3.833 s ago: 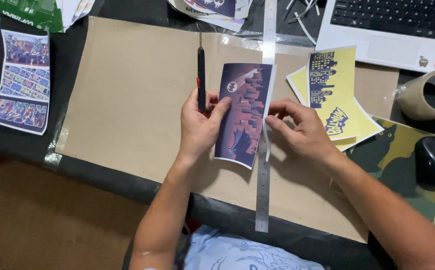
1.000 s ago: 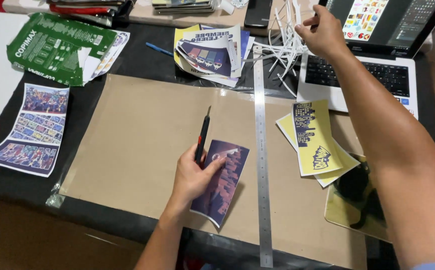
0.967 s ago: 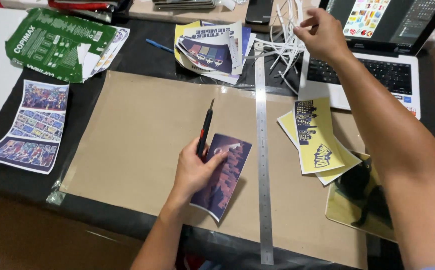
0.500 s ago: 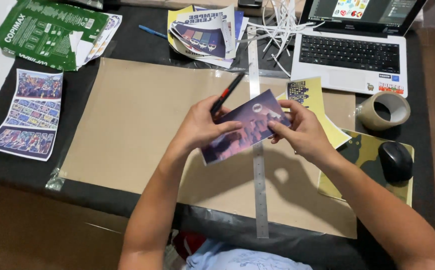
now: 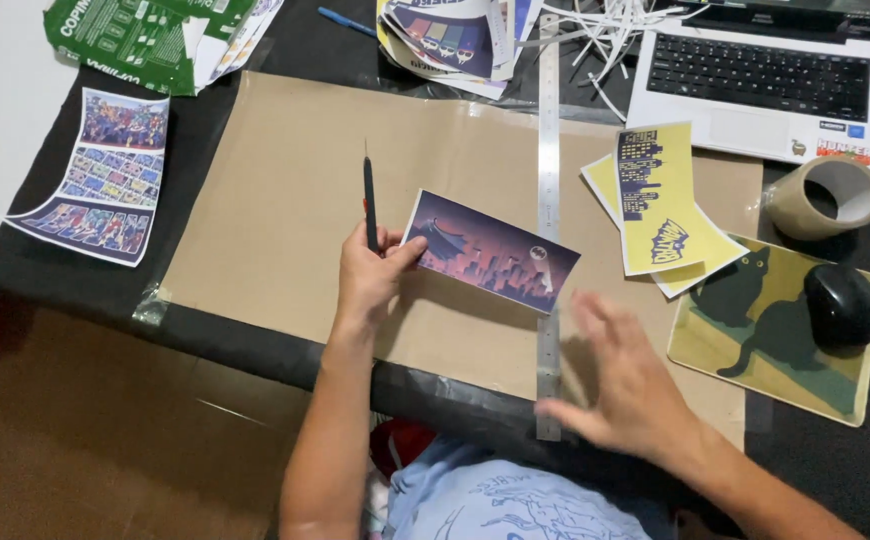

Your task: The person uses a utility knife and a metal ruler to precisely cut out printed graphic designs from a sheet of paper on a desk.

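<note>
Head view: the left hand [image 5: 367, 278] sits on the large brown cardboard sheet [image 5: 285, 200] that covers the black tabletop [image 5: 75, 275], probably laid there as a cutting surface. Its fingers are closed round a slim black craft knife [image 5: 369, 205], blade pointing to 12 o'clock, away from the body, while the thumb pins the left end of a dark purple printed card showing a night skyline [image 5: 490, 252]. The card lies flat, tilted so its right end dips toward 4 o'clock, with that corner against the long steel ruler [image 5: 549, 220], perhaps for trimming.

The right hand [image 5: 625, 385] hovers at about 5 o'clock from the card, blurred, fingers spread wide and holding nothing; its fingertips are near the lower end of the ruler, though whether they touch cannot be told.

At 3 o'clock of the ruler lie yellow printed cards with black skyline shapes [image 5: 655, 200], fanned loosely. Beyond them at 1 o'clock is a white laptop [image 5: 755, 85], and at 3 o'clock a roll of brown packing tape [image 5: 823, 195], a cat-printed mouse mat [image 5: 755, 330] and a black mouse [image 5: 841, 303]. At 10 o'clock rests a sheet of colourful printed strips [image 5: 95, 175], and at 11 o'clock a torn green paper wrapper [image 5: 145, 35]. White paper offcuts [image 5: 605, 20] pile at 12 o'clock
</note>
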